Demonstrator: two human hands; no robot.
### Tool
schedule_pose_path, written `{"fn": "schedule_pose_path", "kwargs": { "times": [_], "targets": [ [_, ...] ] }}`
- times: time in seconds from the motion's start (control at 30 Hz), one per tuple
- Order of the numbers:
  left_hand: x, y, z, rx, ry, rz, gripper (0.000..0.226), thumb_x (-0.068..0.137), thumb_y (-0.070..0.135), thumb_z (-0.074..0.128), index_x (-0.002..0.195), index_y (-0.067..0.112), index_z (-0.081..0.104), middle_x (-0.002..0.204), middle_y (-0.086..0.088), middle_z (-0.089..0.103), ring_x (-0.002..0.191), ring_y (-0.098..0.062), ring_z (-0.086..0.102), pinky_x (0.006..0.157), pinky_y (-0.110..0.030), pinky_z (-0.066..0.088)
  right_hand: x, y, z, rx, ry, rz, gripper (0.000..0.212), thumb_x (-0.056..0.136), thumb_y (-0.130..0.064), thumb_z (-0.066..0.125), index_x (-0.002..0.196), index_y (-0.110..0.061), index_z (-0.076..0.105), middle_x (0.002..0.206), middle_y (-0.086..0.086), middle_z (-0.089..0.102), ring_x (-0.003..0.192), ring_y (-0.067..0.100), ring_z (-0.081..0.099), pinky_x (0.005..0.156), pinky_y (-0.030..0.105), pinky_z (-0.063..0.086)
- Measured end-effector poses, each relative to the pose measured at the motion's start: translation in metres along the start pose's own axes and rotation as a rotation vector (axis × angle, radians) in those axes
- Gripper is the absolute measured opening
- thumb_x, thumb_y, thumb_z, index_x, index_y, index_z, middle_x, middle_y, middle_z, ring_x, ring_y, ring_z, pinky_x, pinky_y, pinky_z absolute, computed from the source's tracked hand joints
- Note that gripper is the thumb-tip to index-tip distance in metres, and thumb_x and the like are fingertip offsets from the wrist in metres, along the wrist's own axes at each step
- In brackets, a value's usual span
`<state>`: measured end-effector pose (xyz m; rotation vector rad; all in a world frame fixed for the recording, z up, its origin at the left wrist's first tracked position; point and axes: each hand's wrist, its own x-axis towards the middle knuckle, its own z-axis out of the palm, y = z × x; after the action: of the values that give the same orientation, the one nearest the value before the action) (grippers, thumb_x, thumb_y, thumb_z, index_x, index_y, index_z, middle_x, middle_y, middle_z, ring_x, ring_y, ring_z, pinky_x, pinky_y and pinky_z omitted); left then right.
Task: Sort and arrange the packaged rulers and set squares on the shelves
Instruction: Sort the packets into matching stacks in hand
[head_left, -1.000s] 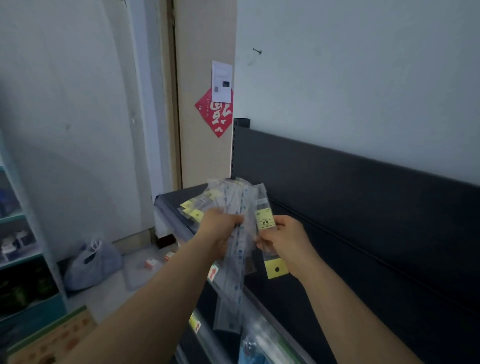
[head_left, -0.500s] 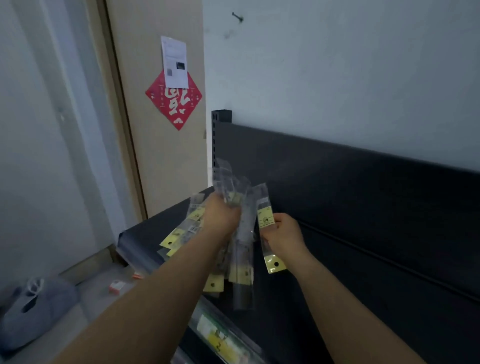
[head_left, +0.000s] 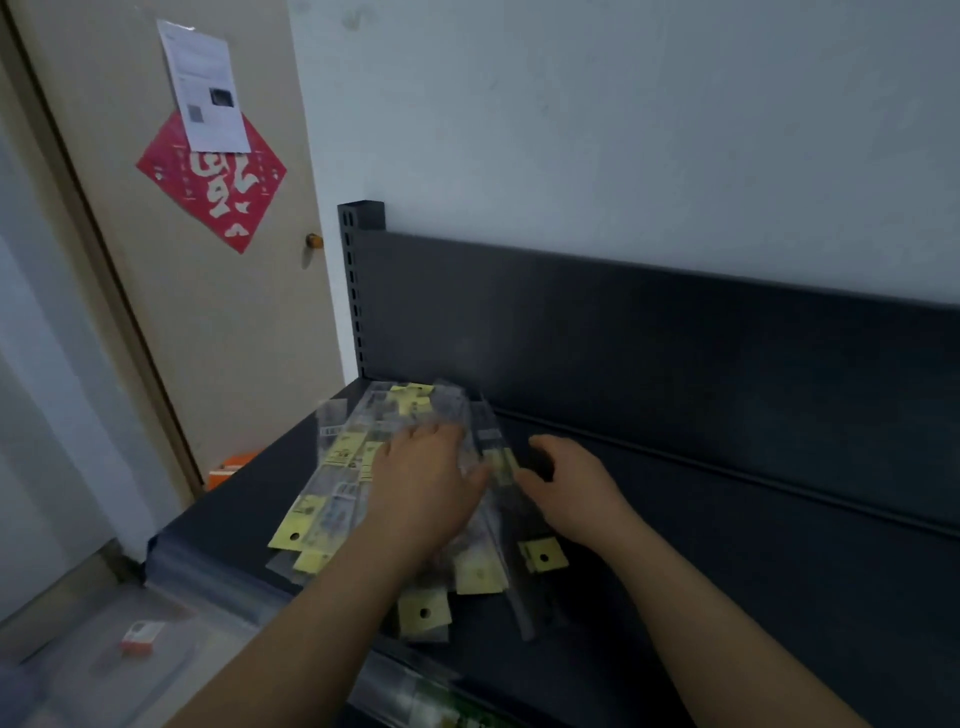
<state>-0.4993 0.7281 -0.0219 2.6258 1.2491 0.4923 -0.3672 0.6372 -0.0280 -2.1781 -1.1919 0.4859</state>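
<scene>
A fanned pile of packaged rulers (head_left: 337, 483), clear sleeves with yellow header cards, lies on the left end of the black top shelf (head_left: 727, 571). My left hand (head_left: 426, 478) rests palm down on the pile, fingers stretched flat over the sleeves. Just to its right, my right hand (head_left: 571, 483) curls around one packaged ruler (head_left: 501, 462); that sleeve's yellow hang tag (head_left: 543, 556) sticks out below my wrist. Motion blur hides the prints on the packs.
The shelf's black back panel (head_left: 675, 338) rises behind the pile, with a slotted upright (head_left: 356, 291) at its left end. A beige door (head_left: 208, 312) with a red paper decoration stands to the left. A small orange-and-white box (head_left: 140, 636) lies on the floor below.
Both hands have dropped from mid-air onto the shelf. The bundle that my left hand held up now lies spread on the shelf, and the view has tilted down and right.
</scene>
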Motion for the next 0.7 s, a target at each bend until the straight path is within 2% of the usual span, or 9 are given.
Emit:
{"fn": "schedule_pose_path", "kwargs": {
  "times": [0.13, 0.27, 0.43, 0.57, 0.7],
  "targets": [
    [-0.012, 0.024, 0.006, 0.001, 0.057, 0.182, 0.039, 0.094, 0.047, 0.045, 0.13, 0.032, 0.053, 0.131, 0.008, 0.057, 0.12, -0.018, 0.051, 0.098, -0.033, 0.035, -0.028, 0.013, -0.018, -0.096, 0.098, -0.041, 0.055, 0.097, -0.033, 0.052, 0.146, -0.016, 0.035, 0.149, 0.001, 0.039, 0.132, 0.014, 0.04, 0.106, 0.022, 0.031],
    [-0.027, 0.057, 0.014, -0.097, 0.083, 0.293, 0.039, 0.094, 0.04, 0.051, 0.129, 0.025, 0.058, 0.125, 0.004, 0.063, 0.113, -0.02, 0.058, 0.093, -0.032, 0.039, -0.065, 0.035, -0.039, -0.224, 0.211, -0.047, 0.052, 0.098, -0.033, 0.05, 0.146, -0.018, 0.036, 0.148, -0.002, 0.04, 0.132, 0.012, 0.04, 0.109, 0.022, 0.031],
    [-0.06, 0.115, 0.024, -0.183, 0.078, 0.429, 0.037, 0.093, 0.037, 0.053, 0.126, 0.02, 0.061, 0.117, 0.0, 0.067, 0.103, -0.023, 0.06, 0.089, -0.034, 0.046, -0.121, 0.069, -0.074, -0.303, 0.323, -0.039, 0.046, 0.098, -0.032, 0.048, 0.141, -0.018, 0.043, 0.141, -0.004, 0.048, 0.126, 0.008, 0.045, 0.099, 0.01, 0.027],
    [-0.1, 0.171, 0.032, -0.204, 0.077, 0.488, 0.039, 0.096, 0.043, 0.046, 0.13, 0.027, 0.056, 0.122, 0.009, 0.063, 0.11, -0.015, 0.057, 0.093, -0.03, 0.042, -0.173, 0.107, -0.107, -0.337, 0.384, 0.014, 0.052, 0.097, -0.037, 0.048, 0.145, -0.019, 0.037, 0.147, -0.004, 0.042, 0.133, 0.011, 0.04, 0.111, 0.021, 0.027],
    [-0.15, 0.239, 0.046, -0.274, 0.03, 0.555, 0.038, 0.096, 0.043, 0.047, 0.129, 0.028, 0.058, 0.123, 0.011, 0.063, 0.112, -0.012, 0.057, 0.093, -0.027, 0.042, -0.234, 0.155, -0.146, -0.398, 0.437, 0.087, 0.051, 0.097, -0.038, 0.048, 0.142, -0.018, 0.042, 0.143, -0.002, 0.047, 0.131, 0.016, 0.044, 0.109, 0.026, 0.03]
  ]
}}
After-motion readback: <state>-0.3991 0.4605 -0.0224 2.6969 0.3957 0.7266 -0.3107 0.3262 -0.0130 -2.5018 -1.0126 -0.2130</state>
